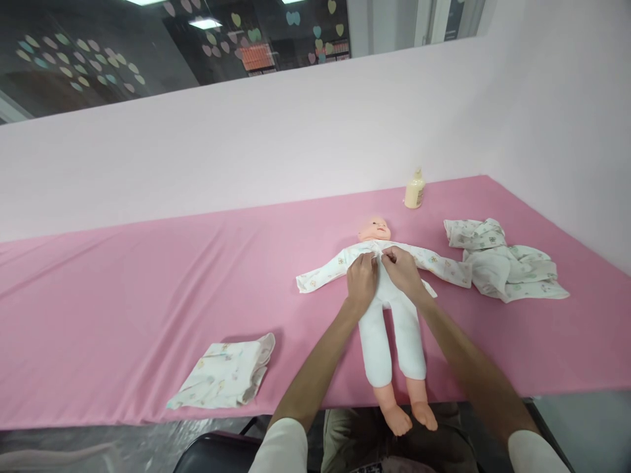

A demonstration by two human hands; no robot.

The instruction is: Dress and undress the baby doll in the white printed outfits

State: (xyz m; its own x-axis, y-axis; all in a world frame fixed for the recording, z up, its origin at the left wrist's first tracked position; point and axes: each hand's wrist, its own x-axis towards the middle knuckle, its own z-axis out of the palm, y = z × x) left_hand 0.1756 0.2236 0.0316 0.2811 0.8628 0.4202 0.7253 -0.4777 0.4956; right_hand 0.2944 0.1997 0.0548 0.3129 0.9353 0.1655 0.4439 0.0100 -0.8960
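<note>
A baby doll (392, 328) lies on its back on the pink-covered table (123, 295), its feet hanging past the front edge. It wears a white patterned long-sleeved baby shirt (325, 269), both sleeves spread out sideways. My left hand (362, 279) is closed on the shirt's front edge at the doll's chest. Close beside it, my right hand (401, 268) pinches the other front edge just below the neck. The fingertips nearly meet; whatever small fastening may be between them is too small to make out.
A crumpled patterned garment (513, 259) lies to the right, touching the right sleeve's end. Behind the doll stands a pale yellow pump bottle (415, 190). A folded patterned cloth (224, 373) rests near the front edge at left. A black chair (217, 453) is below.
</note>
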